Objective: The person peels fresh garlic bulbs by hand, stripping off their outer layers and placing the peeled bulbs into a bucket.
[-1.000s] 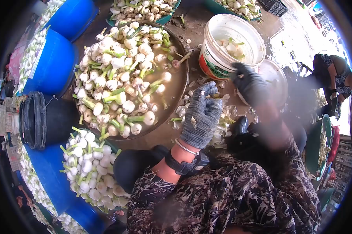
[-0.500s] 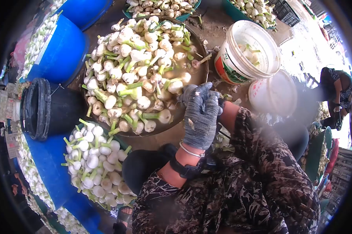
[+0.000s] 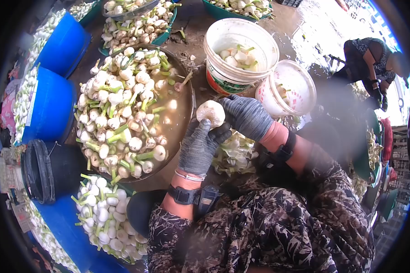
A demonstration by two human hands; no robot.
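Note:
A large pale garlic bulb (image 3: 211, 113) is between my two gloved hands, its round face turned up. My left hand (image 3: 199, 144) grips it from below with the thumb on its near edge. My right hand (image 3: 248, 116) is closed at the bulb's right side, its fingertips partly hidden; whether they pinch a piece of it cannot be made out. Left of my hands is a wide round tub (image 3: 192, 98) of murky water heaped with stemmed garlic bulbs (image 3: 118, 109). Peeled skins (image 3: 236, 154) lie in a pile below my right hand.
A white bucket (image 3: 232, 77) with garlic stands beyond my hands, a white lid-like container (image 3: 300, 91) beside it. Cleaned garlic (image 3: 105, 214) is heaped at lower left, near a black bucket (image 3: 61, 170) and blue tubs (image 3: 55, 107). Another person (image 3: 371, 59) bends at the right.
My hands have come back from the tub's edge, and a garlic bulb now shows between them. The view has shifted, so the tub and buckets appear further left.

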